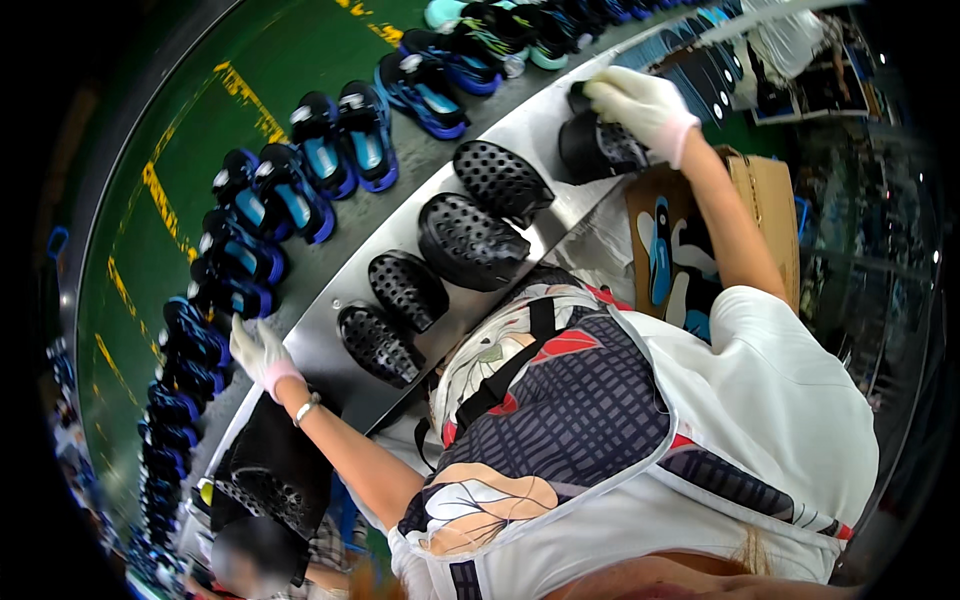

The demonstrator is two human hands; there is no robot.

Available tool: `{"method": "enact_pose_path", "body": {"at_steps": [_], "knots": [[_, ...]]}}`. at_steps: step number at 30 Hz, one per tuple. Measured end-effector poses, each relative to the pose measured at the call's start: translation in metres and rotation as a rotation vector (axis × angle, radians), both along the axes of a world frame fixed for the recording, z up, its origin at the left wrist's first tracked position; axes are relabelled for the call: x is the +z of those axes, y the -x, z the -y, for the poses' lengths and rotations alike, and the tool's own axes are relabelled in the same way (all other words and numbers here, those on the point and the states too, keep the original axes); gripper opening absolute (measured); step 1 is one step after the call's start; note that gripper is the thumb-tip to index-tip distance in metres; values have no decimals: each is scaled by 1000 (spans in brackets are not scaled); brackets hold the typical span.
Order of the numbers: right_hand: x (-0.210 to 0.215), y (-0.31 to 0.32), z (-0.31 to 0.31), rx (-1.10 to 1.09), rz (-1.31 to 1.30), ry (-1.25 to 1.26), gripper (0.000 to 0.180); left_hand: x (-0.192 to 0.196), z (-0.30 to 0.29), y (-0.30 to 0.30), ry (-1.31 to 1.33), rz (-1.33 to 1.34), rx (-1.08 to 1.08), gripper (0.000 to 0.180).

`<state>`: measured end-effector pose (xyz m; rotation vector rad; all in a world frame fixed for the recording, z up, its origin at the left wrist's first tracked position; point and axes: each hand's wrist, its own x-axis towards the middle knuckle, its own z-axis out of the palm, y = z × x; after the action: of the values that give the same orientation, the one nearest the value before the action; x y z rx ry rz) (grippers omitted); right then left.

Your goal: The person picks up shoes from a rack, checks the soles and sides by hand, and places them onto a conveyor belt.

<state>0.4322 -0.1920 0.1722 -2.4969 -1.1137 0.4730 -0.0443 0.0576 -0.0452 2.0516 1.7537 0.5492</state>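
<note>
From my end, L hand (262,360) is empty w/ fingers apart, nr the belt (410,172) edge & the closest blue-soled shoes (295,195). R hand (645,108) is at the far R end of the metal bench (350,285), fingers bent & close tog. over a small black piece; I can't tell if they're clamped on it. Both hands wear white gloves. A black form (590,150) sits just under R hand. 4 more perforated forms (470,240) lie on the bench btwn the hands, in 2 pairs, approx. side by side. Cardboard box (768,205) stands R of the bench, below R forearm, top open: I see a blue insole (659,250) plus some white & dark pcs inside. Shoes run in a long row along the belt; several show light-blue linings inside.
</note>
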Motion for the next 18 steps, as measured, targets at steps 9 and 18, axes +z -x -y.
{"method": "enact_pose_path", "body": {"at_steps": [9, 18], "knots": [[-41, -50, 133, -77, 321, 193, 22, 63, 32, -23, 6, 34, -55, 33], [-76, -63, 151, 127, 433, 78, 28, 81, 53, -38, 70, 33, -105, 32]]}}
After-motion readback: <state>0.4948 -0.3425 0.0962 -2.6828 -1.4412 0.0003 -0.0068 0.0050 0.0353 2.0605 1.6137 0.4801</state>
